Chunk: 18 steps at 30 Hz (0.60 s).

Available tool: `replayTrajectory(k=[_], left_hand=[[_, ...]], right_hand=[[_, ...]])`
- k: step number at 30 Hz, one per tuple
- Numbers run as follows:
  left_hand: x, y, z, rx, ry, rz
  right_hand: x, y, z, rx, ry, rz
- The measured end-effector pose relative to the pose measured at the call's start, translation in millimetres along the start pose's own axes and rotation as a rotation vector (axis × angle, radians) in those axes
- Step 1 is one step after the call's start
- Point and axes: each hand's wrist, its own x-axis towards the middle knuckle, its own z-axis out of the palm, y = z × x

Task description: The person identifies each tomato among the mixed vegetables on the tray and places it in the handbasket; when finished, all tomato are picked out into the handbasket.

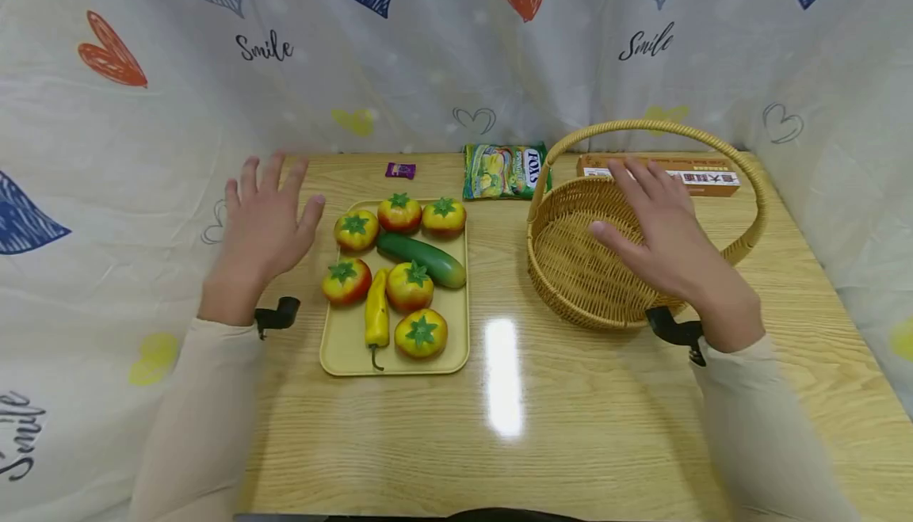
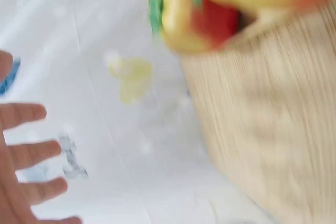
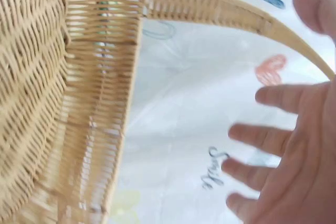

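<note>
My left hand (image 1: 265, 225) hovers with spread fingers to the left of a yellow tray (image 1: 342, 356) and holds nothing. On that tray lie several red-and-yellow tomato-like fruits (image 1: 421, 333), a yellow chili pepper (image 1: 377, 310) and a green cucumber-like vegetable (image 1: 422, 259). Over the right part of a wicker basket (image 1: 581, 268) is my right hand (image 1: 663, 237), its fingers straight and nothing in its grasp. In the right wrist view, the basket's handle (image 3: 215, 11) arches past the thumb; the fingers appear apart from the wicker.
Along the back of the wooden table (image 1: 571, 419) lie a small purple wrapped candy (image 1: 400, 170), a green FOX'S candy bag (image 1: 503, 172) and a long orange-brown box (image 1: 702, 177), partly hidden behind the basket. A white curtain (image 1: 399, 70) with printed hearts hangs behind and at both sides.
</note>
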Motion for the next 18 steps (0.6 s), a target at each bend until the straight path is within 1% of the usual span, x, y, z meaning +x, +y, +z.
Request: replayTrajectory(k=[2,6,7,9,11,13,16,18], left_hand=[[-5.4,-16.5,-4.4,-0.046,-0.002,0.002],[-13.9,-46.1,-8.7,-0.128,0.016,0.051],[-15.5,-51.8,-8.6,-0.149,0.021,0.064],[-17.9,-61.2,-7.4,-0.187,0.028,0.088],[-19.0,-68.3,-4.3,-0.224,0.020,0.093],[-18.4,-72.7,0.1,-0.260,-0.007,0.088],[-14.0,-75.7,8.8,-0.311,-0.072,0.062],[-10.0,-75.9,15.2,-0.353,-0.110,0.045]], right_hand=[[-11.4,1.6,-7.0,0.048,0.005,-0.007],[-32.0,2.3,-17.5,0.127,0.056,-0.010],[-34.9,1.5,-18.4,0.144,0.077,-0.021],[-36.9,-1.7,-17.9,0.187,0.120,-0.069],[-33.5,-6.4,-13.8,0.222,0.154,-0.133],[-26.1,-12.3,-6.8,0.255,0.167,-0.195],[-11.1,-23.7,7.9,0.279,0.160,-0.266],[0.4,-34.3,18.5,0.306,0.134,-0.294]])
